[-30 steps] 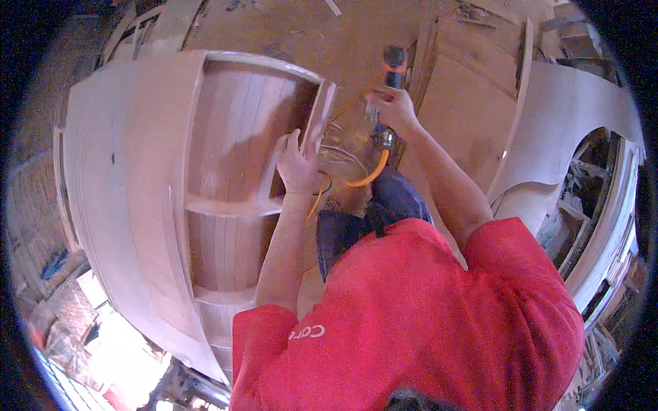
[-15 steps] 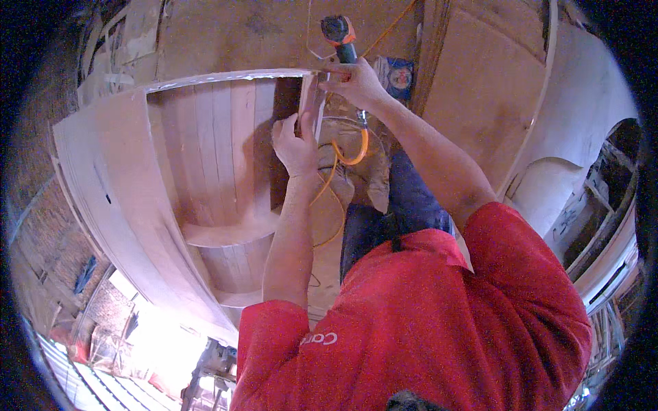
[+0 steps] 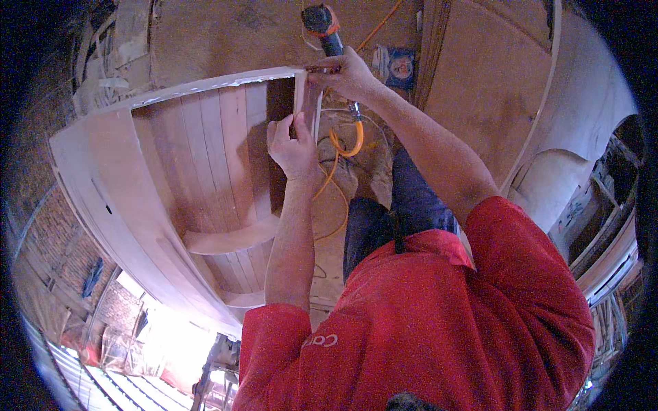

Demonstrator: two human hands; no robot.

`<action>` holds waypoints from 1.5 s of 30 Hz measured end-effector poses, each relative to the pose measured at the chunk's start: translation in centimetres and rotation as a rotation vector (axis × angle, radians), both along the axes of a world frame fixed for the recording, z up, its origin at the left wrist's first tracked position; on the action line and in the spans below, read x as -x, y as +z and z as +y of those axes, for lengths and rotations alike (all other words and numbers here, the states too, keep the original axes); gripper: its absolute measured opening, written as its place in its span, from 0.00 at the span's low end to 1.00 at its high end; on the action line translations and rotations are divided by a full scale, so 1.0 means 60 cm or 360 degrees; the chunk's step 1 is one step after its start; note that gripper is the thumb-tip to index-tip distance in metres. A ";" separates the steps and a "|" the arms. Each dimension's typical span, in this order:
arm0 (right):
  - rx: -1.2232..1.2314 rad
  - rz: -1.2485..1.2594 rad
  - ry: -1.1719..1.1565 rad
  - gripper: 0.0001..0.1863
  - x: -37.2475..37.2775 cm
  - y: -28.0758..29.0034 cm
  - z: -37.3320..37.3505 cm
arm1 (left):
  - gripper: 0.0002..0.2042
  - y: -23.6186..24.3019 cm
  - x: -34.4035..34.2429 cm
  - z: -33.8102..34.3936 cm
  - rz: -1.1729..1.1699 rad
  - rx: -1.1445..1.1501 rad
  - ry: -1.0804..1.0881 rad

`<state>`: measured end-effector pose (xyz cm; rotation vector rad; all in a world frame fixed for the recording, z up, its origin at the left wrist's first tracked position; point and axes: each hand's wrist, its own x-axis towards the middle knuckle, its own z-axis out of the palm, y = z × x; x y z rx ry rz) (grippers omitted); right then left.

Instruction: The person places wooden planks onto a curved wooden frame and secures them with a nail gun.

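Step in hand looks like setting blk/orange air tool (image 3: 321,22) vs cabinet (image 3: 188,178) edge, upper ctr; next move prob. needs steady L support. R hand (image 3: 351,75) grips tool; L hand (image 3: 293,149) curled, thumb on edge board (image 3: 312,99). Cabinet, L half of frame: pale planked wood, curved shelf (image 3: 229,238). Orange hose (image 3: 359,139) smooth, looped.

To the left, cabinet (image 3: 127,192) with shelf (image 3: 233,236) inside; to the right, panel (image 3: 483,79); between them, hose (image 3: 358,138) and packet (image 3: 399,68).
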<state>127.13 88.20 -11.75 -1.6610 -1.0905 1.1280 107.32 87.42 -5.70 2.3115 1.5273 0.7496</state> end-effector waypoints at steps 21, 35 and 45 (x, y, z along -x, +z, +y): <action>-0.0081 -0.0159 -0.0103 0.16 0.008 -0.002 0.001 | 0.07 0.004 -0.006 0.004 -0.0006 0.0055 -0.0037; 0.0098 0.0439 -0.0210 0.15 0.022 0.000 0.007 | 0.08 -0.003 -0.007 0.006 -0.0043 0.0128 -0.0018; -0.0285 -0.0372 -0.0311 0.18 0.023 -0.026 -0.016 | 0.10 -0.003 -0.014 0.008 0.0017 0.0251 0.0073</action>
